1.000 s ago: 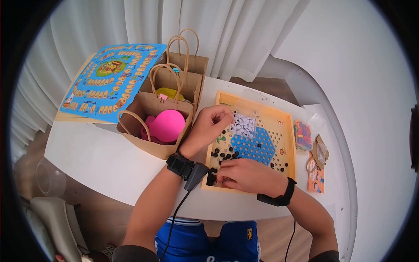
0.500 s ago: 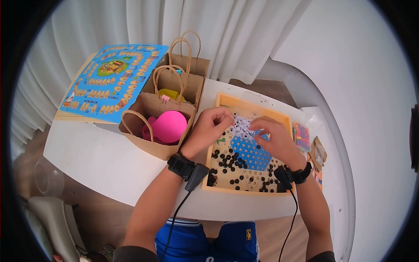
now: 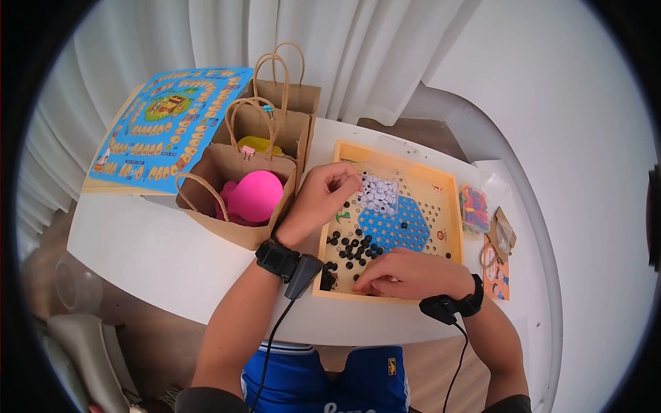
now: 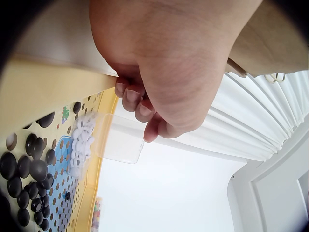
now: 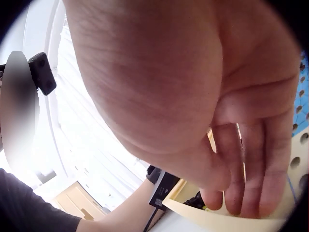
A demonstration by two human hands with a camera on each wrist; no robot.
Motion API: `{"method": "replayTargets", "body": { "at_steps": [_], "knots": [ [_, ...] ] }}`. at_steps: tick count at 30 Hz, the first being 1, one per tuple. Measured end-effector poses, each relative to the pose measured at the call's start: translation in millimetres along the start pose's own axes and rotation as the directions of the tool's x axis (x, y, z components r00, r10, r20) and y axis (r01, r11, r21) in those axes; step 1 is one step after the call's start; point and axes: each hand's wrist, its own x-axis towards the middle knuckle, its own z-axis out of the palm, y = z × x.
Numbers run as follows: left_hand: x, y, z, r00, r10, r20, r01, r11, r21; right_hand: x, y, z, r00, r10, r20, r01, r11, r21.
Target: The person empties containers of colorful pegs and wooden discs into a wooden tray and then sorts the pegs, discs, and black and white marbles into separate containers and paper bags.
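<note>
My left hand [image 3: 320, 199] reaches over the left side of a shallow wooden game tray [image 3: 454, 213]. Its fingers are curled, with thumb and fingertips pinching the edge of a clear plastic box of white pieces [image 3: 376, 195]. In the left wrist view the box's clear lid [image 4: 118, 140] stands out beside those fingertips. My right hand [image 3: 420, 272] is low in the tray near its front wall, its fingers [image 5: 251, 179] fairly straight and pointing down to the tray. Loose black pieces [image 3: 354, 248] lie left of it; others are hidden under the hand.
A blue hexagonal pattern [image 3: 396, 224] marks the tray floor. Brown paper bags [image 3: 237, 234], one holding a pink object [image 3: 255, 196], stand close to the left forearm. Further left lies a blue game board [image 3: 172, 124]. A box of coloured pieces [image 3: 475, 206] sits right of the tray.
My right hand went from the tray's front left up to beside the white pieces, then back down to the front. The left hand has stayed at the box.
</note>
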Motion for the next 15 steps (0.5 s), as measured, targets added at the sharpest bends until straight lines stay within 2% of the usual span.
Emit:
{"method": "replayTargets", "body": {
  "at_steps": [2,3,5,9,11,12,14,15],
  "knots": [
    [0,-1,0,1.0,-0.011,-0.011,0.011,1.0,-0.002,7,2,2,0.989,-0.128,-0.068,0.13,0.991,0.027],
    [0,-1,0,1.0,-0.011,-0.011,0.011,1.0,-0.002,9,2,3,0.989,-0.129,-0.068,0.131,0.991,0.027],
    [0,0,1,1.0,-0.003,-0.018,0.002,1.0,-0.024,14,2,5,0.936,-0.23,-0.268,0.258,0.964,0.072],
    [-1,2,1,1.0,-0.012,-0.02,0.011,0.999,-0.032,10,8,-3,0.937,-0.12,-0.329,0.177,0.973,0.149],
    [-1,3,0,1.0,-0.019,-0.006,0.019,1.0,-0.025,5,6,-10,0.974,-0.055,-0.221,0.07,0.996,0.06],
    [-1,3,0,1.0,-0.019,-0.007,0.019,1.0,-0.025,5,5,-10,0.974,-0.055,-0.221,0.069,0.996,0.06],
    [-1,3,1,1.0,-0.013,-0.006,0.013,1.0,-0.006,5,2,-7,0.992,0.105,0.067,-0.11,0.99,0.085],
    [-1,2,1,1.0,-0.013,-0.005,0.013,1.0,-0.007,6,2,-2,0.992,0.106,0.066,-0.111,0.99,0.085]
  ]
}}
